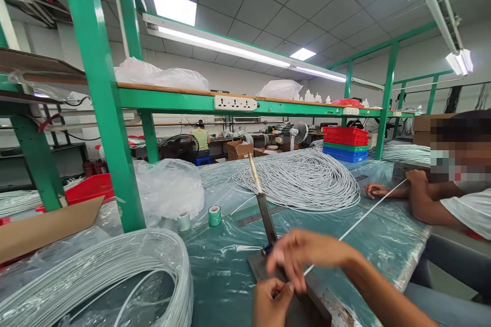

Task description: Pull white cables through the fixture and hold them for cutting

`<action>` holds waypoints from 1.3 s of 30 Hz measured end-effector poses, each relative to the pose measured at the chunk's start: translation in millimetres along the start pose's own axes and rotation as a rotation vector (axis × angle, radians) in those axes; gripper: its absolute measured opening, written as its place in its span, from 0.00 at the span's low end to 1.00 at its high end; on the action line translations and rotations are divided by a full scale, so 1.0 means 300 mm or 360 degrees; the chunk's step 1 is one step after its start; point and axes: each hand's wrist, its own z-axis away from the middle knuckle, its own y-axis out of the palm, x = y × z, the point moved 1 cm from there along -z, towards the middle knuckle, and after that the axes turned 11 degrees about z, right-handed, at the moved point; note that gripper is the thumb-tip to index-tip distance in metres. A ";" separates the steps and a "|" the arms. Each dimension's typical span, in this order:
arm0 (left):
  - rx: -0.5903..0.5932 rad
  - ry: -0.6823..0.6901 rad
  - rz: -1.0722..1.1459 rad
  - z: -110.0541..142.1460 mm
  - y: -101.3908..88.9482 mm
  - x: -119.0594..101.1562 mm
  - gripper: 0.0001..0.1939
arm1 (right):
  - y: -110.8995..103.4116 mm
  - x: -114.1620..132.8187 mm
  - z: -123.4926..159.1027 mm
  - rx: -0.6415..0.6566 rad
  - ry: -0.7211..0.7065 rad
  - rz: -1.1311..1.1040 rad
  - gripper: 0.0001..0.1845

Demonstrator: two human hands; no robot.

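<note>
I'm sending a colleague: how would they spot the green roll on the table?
Find the widest green post, left on the table. Right of its foot is a cloudy plastic bag, and the green roll sits just off the bag's lower right. Its green separates it from the pale roll at left.

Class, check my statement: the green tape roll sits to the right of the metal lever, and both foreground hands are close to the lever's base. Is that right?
Not quite: the head view shows the green tape roll to the left of the metal lever. The rest stands: the left hand and right hand are both close to the lever's base.
</note>
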 end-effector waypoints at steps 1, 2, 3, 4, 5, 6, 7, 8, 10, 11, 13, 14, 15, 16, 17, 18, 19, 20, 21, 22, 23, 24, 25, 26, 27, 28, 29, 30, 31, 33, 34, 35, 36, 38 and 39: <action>-0.0021 0.0024 -0.0012 -0.003 -0.001 0.013 0.21 | -0.064 0.022 -0.040 -0.0096 0.0047 -0.0027 0.20; -0.0037 0.0065 -0.0030 -0.006 -0.003 0.023 0.20 | -0.133 0.037 -0.093 -0.0324 0.0092 -0.0044 0.19; -0.0051 0.0087 -0.0039 -0.009 -0.005 0.031 0.20 | -0.200 0.043 -0.154 -0.0538 0.0195 -0.0071 0.17; -0.0064 0.0091 -0.0042 -0.013 -0.008 0.038 0.20 | -0.261 0.042 -0.219 -0.0679 0.0245 -0.0092 0.16; -0.0066 0.0085 -0.0041 -0.018 -0.010 0.045 0.20 | -0.314 0.037 -0.283 -0.0773 0.0305 -0.0121 0.16; -0.0060 0.0070 -0.0042 -0.023 -0.011 0.052 0.20 | -0.356 0.028 -0.344 -0.0808 0.0354 -0.0156 0.15; -0.0052 0.0052 -0.0052 -0.029 -0.013 0.059 0.19 | -0.386 0.018 -0.400 -0.0806 0.0387 -0.0192 0.16; -0.0048 0.0037 -0.0065 -0.035 -0.014 0.067 0.19 | -0.405 0.009 -0.449 -0.0791 0.0424 -0.0231 0.17; -0.0047 0.0025 -0.0065 -0.047 -0.017 0.084 0.19 | -0.418 -0.003 -0.524 -0.0739 0.0483 -0.0305 0.20; -0.0045 0.0023 -0.0051 -0.053 -0.018 0.092 0.19 | -0.417 -0.006 -0.551 -0.0713 0.0502 -0.0338 0.21; -0.0041 0.0028 -0.0011 -0.062 -0.022 0.106 0.19 | -0.410 -0.007 -0.585 -0.0669 0.0526 -0.0397 0.24; -0.0040 0.0029 0.0002 -0.065 -0.024 0.111 0.19 | -0.408 -0.005 -0.594 -0.0654 0.0535 -0.0421 0.25; -0.0039 0.0026 0.0008 -0.067 -0.026 0.114 0.19 | -0.408 -0.003 -0.597 -0.0644 0.0544 -0.0440 0.26; -0.0039 0.0022 0.0010 -0.068 -0.028 0.116 0.19 | -0.409 0.000 -0.595 -0.0638 0.0551 -0.0453 0.27; -0.0041 0.0018 0.0013 -0.068 -0.029 0.116 0.19 | -0.412 0.004 -0.589 -0.0638 0.0555 -0.0462 0.27; -0.0042 0.0011 0.0015 -0.066 -0.030 0.114 0.19 | -0.415 0.009 -0.576 -0.0639 0.0552 -0.0469 0.28; -0.0041 0.0003 0.0015 -0.064 -0.031 0.110 0.19 | -0.419 0.016 -0.558 -0.0640 0.0541 -0.0474 0.29; -0.0041 0.0000 0.0014 -0.060 -0.031 0.103 0.18 | -0.423 0.025 -0.533 -0.0638 0.0520 -0.0480 0.29; -0.0039 -0.0002 0.0017 -0.055 -0.030 0.094 0.18 | -0.426 0.037 -0.502 -0.0633 0.0493 -0.0488 0.29; -0.0036 -0.0005 0.0023 -0.050 -0.029 0.084 0.17 | -0.428 0.051 -0.462 -0.0626 0.0462 -0.0495 0.29; -0.0033 -0.0010 0.0031 -0.044 -0.028 0.072 0.17 | -0.429 0.066 -0.415 -0.0619 0.0428 -0.0504 0.30; -0.0030 -0.0019 0.0041 -0.038 -0.026 0.061 0.16 | -0.427 0.081 -0.362 -0.0599 0.0389 -0.0517 0.30; -0.0028 -0.0029 0.0052 -0.032 -0.025 0.050 0.16 | -0.421 0.096 -0.301 -0.0568 0.0349 -0.0532 0.30; -0.0024 -0.0044 0.0062 -0.026 -0.024 0.040 0.16 | -0.412 0.110 -0.236 -0.0529 0.0316 -0.0547 0.30; -0.0021 -0.0059 0.0069 -0.022 -0.023 0.032 0.15 | -0.398 0.120 -0.168 -0.0495 0.0292 -0.0562 0.29; -0.0018 -0.0066 0.0074 -0.018 -0.022 0.026 0.15 | -0.380 0.127 -0.097 -0.0463 0.0282 -0.0575 0.28; -0.0016 -0.0070 0.0080 -0.015 -0.022 0.022 0.15 | -0.356 0.130 -0.026 -0.0441 0.0295 -0.0587 0.26; -0.0014 -0.0073 0.0084 -0.013 -0.022 0.019 0.14 | -0.328 0.130 0.045 -0.0441 0.0322 -0.0600 0.24; -0.0013 -0.0073 0.0086 -0.012 -0.021 0.018 0.14 | -0.296 0.126 0.112 -0.0455 0.0355 -0.0615 0.22; -0.0015 -0.0072 0.0086 -0.012 -0.021 0.018 0.13 | -0.225 0.111 0.233 -0.0485 0.0454 -0.0645 0.17; -0.0016 -0.0070 0.0085 -0.012 -0.021 0.018 0.13 | -0.188 0.102 0.284 -0.0502 0.0525 -0.0653 0.16; -0.0015 -0.0070 0.0083 -0.012 -0.021 0.017 0.13 | -0.152 0.090 0.329 -0.0520 0.0604 -0.0664 0.19; -0.0010 -0.0069 0.0081 -0.012 -0.020 0.015 0.13 | -0.117 0.078 0.366 -0.0532 0.0685 -0.0680 0.22; 0.0006 -0.0071 0.0073 -0.010 -0.020 0.009 0.13 | -0.055 0.051 0.420 -0.0553 0.0845 -0.0735 0.28; 0.0015 -0.0075 0.0067 -0.009 -0.019 0.004 0.13 | -0.028 0.035 0.438 -0.0547 0.0918 -0.0742 0.29</action>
